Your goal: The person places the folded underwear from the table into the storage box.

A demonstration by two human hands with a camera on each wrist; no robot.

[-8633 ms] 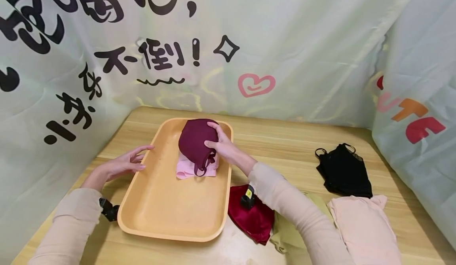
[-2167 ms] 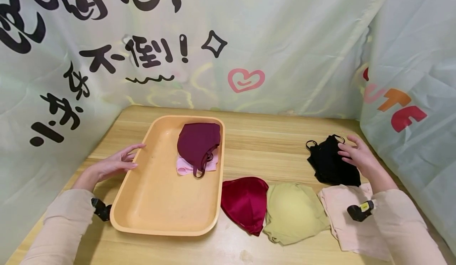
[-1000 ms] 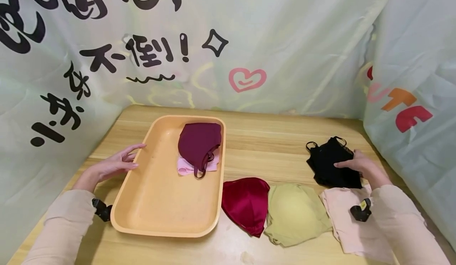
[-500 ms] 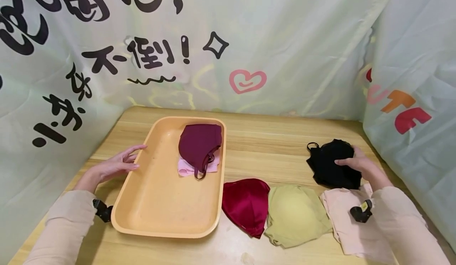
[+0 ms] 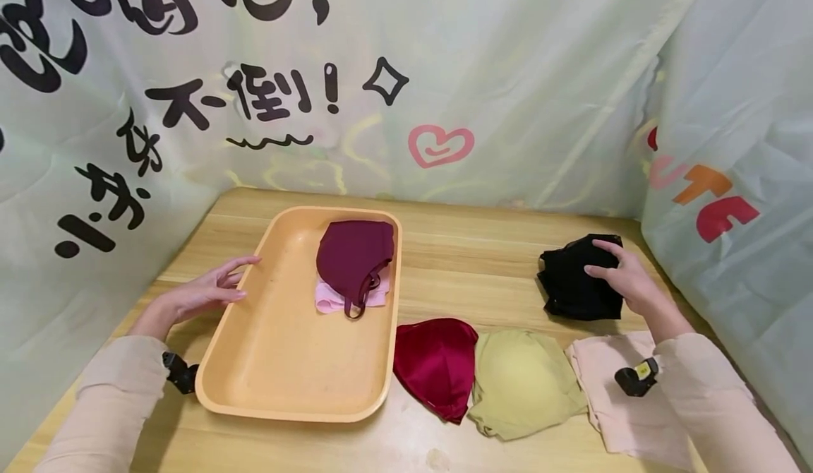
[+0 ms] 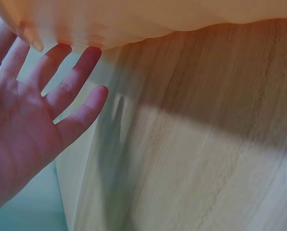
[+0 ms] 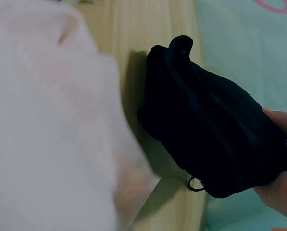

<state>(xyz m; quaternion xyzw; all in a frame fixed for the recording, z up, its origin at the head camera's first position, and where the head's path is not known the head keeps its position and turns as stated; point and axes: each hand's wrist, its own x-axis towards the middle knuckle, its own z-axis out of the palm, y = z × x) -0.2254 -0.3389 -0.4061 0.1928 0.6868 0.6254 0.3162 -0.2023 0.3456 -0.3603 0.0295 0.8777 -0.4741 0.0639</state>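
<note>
My right hand (image 5: 630, 281) pinches a folded black bra (image 5: 571, 286) by its right side, between thumb and fingers. In the right wrist view the black bra (image 7: 201, 125) hangs over the table with a shadow beneath it and a small loop of strap showing at its lower edge. On the left, my left hand (image 5: 202, 295) touches the side of an orange tray (image 5: 298, 378) with its fingertips. The left wrist view shows those fingers (image 6: 68, 91) spread and nearly straight. Inside the tray, a maroon bra (image 5: 352, 254) lies over a pink cloth (image 5: 327, 302) near the right wall.
Right of the tray lie a dark red satin bra (image 5: 438, 367), an olive-green padded bra (image 5: 527, 381) and a pale pink folded garment (image 5: 616, 374), side by side. Printed curtains (image 5: 540, 106) enclose the wooden table (image 5: 470, 247) behind and at both sides.
Earlier, my right hand placed the maroon bra in the tray, then moved to the black bra. It has since gripped, folded over and raised the black bra. My left hand stays at the tray.
</note>
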